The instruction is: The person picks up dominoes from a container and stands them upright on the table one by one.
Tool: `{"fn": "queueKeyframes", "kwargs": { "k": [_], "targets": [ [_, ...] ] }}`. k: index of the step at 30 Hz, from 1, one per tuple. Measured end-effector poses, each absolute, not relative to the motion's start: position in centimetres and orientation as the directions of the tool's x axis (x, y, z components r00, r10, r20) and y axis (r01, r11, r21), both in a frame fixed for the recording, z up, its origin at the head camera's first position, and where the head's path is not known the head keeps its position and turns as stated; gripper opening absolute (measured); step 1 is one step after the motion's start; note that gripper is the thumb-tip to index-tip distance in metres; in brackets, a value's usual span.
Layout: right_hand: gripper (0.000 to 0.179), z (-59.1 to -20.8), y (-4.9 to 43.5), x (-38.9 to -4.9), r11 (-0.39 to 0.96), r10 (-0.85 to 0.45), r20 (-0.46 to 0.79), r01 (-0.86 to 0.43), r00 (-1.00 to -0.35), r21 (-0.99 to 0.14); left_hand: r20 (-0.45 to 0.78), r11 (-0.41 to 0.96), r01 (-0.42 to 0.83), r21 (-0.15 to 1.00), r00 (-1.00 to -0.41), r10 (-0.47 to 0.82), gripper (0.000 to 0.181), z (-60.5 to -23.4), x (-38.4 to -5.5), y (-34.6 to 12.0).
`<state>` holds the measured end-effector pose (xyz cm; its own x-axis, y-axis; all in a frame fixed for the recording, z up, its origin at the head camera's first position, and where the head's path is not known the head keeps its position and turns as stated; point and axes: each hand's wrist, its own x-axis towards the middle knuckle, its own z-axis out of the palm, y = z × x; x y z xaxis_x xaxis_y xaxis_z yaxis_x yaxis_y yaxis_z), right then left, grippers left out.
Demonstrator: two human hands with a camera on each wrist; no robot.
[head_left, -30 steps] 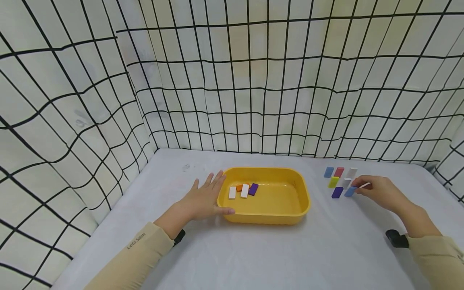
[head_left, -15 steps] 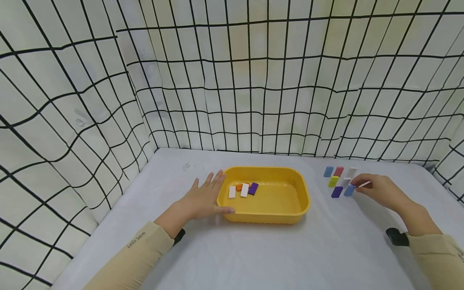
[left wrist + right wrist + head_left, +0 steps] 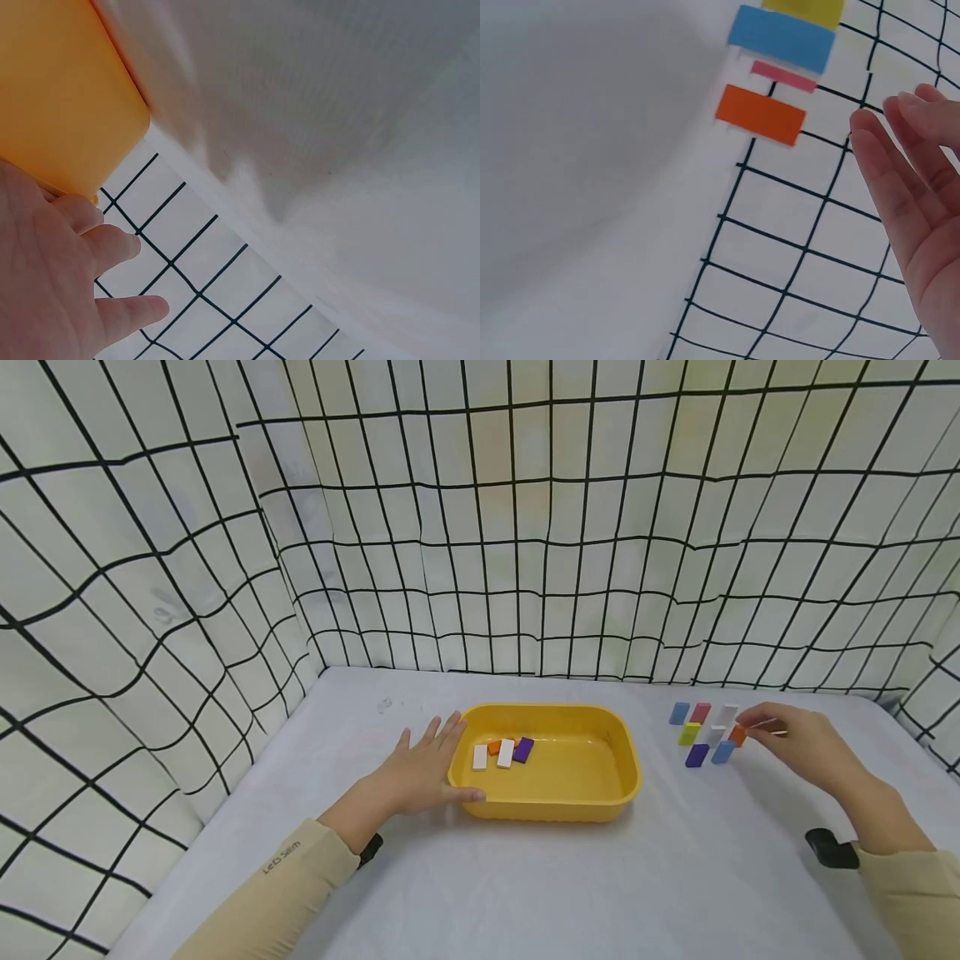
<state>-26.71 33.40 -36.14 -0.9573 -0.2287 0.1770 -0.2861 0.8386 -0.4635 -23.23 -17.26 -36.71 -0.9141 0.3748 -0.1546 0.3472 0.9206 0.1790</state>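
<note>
**Orange rectangular block (image 3: 738, 736) on end, near the right hand (image 3: 802, 747)**

Tabletop (image 3: 525, 893) stretches between the standing coloured blocks (image 3: 696, 756) and the yellow rectangular plastic tray (image 3: 551, 811), whose left end the finger-spread left hand (image 3: 423, 777) touches. The orange block's long axis is upright; the right hand's loose fingers hold nothing (the right wrist view shows a gap the head view hides).

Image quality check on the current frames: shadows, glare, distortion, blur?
Head: bright; small glint inside the yellow tray; soft shadow on the white tablecloth near the right hand; black grid lines bend, lens or backdrop, can't tell. Left wrist: dimmer, soft-looking, shadow beside the yellow tray. Right wrist: broad soft shadow on the white tablecloth; orange domino edges fairly crisp.
</note>
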Motion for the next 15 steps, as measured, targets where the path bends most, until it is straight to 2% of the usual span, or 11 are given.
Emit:
{"fn": "queueKeyframes", "kwargs": {
  "k": [10, 15],
  "targets": [
    [0.024, -34.3, 31.1, -25.3, 0.815, -0.193, 0.31, -0.328, -0.931, -0.478, -0.156, 0.92, 0.348, 0.179, -0.913, 0.376, 0.116, -36.8, -23.3, -17.3],
    [0.021, -33.4, 29.5, -24.9, 0.788, -0.217, 0.372, -0.387, -0.903, -0.479, -0.152, 0.919, 0.347, 0.185, -0.914, 0.376, 0.117, -36.9, -23.4, -17.4]
  ]
}}
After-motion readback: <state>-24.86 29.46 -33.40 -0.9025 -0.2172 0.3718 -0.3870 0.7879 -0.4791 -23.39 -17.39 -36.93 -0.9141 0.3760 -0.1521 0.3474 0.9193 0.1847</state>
